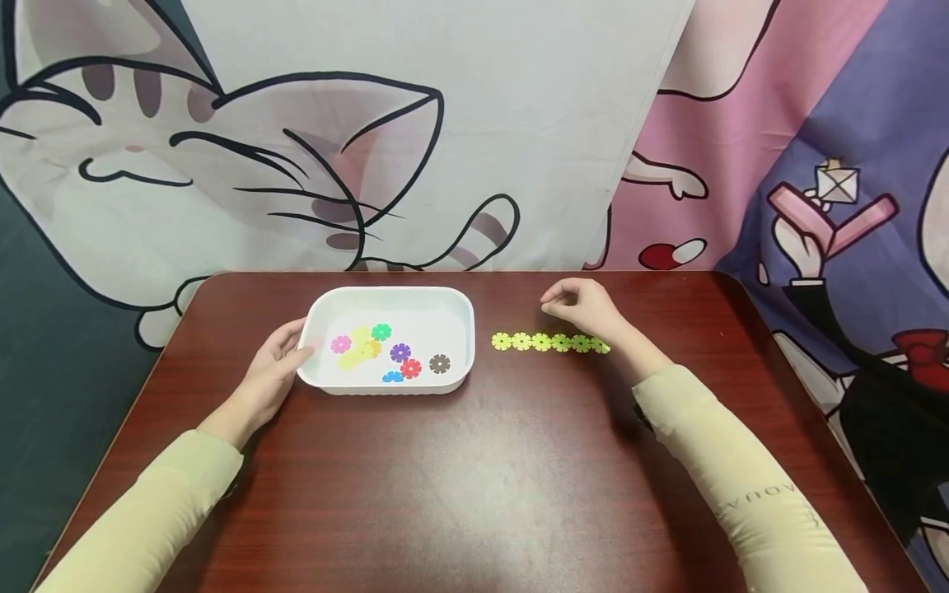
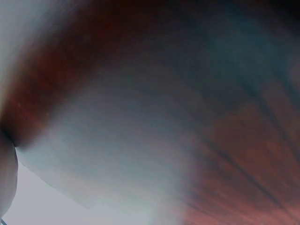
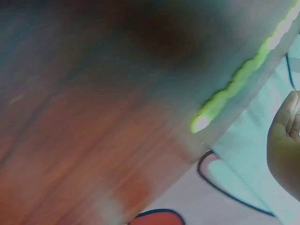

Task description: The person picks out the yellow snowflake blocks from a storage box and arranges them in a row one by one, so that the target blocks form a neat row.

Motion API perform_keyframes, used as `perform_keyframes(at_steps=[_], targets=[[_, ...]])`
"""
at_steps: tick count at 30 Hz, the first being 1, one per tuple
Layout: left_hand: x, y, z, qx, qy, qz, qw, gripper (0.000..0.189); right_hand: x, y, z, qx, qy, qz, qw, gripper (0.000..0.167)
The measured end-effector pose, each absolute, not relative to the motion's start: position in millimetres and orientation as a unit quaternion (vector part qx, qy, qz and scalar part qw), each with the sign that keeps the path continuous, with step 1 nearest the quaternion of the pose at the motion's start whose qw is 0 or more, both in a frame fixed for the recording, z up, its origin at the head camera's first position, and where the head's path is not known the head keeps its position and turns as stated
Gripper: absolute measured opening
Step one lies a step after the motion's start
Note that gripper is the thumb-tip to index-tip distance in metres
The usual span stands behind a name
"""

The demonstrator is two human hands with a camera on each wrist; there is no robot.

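Note:
A white tray [image 1: 385,291] sits left of the table's middle and holds several loose flower-shaped discs, among them pink [image 1: 340,343], green [image 1: 381,332], purple [image 1: 400,352], red [image 1: 411,368] and brown [image 1: 440,363]. My left hand [image 1: 285,358] rests against the tray's left wall, thumb at the rim, fingers relaxed. To the right of the tray lies a straight row of yellow-green discs [image 1: 550,342], which shows as a blurred green streak [image 3: 243,75] in the right wrist view. My right hand [image 1: 582,306] hovers just behind the row's right half, fingers curled in, nothing visible in them.
The dark red wooden table [image 1: 474,478] has rounded far corners. A cartoon-printed cloth [image 1: 460,148] hangs directly behind it. The left wrist view is a blur of red-brown and white. A bit of my right hand [image 3: 286,140] shows at the right wrist view's edge.

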State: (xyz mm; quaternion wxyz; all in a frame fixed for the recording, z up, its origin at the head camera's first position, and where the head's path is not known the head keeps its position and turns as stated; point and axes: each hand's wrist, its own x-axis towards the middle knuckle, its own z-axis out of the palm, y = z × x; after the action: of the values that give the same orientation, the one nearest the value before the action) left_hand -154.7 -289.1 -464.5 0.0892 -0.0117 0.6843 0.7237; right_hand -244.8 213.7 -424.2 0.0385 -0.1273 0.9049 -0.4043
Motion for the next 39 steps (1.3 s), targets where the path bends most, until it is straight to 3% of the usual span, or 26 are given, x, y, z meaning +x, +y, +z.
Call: perform_keyframes(at_steps=[22, 39], targets=[[-154, -291, -464, -0.013, 0.695, 0.713, 0.091, 0.049, -249, 124, -403, -0.197, 0.878, -0.434, 0.047, 0.010], [-153, -290, -466, -0.001, 0.677, 0.733, 0.075, 0.040, -244, 59, -402, -0.243, 0.862, -0.439, 0.074, 0.007]])
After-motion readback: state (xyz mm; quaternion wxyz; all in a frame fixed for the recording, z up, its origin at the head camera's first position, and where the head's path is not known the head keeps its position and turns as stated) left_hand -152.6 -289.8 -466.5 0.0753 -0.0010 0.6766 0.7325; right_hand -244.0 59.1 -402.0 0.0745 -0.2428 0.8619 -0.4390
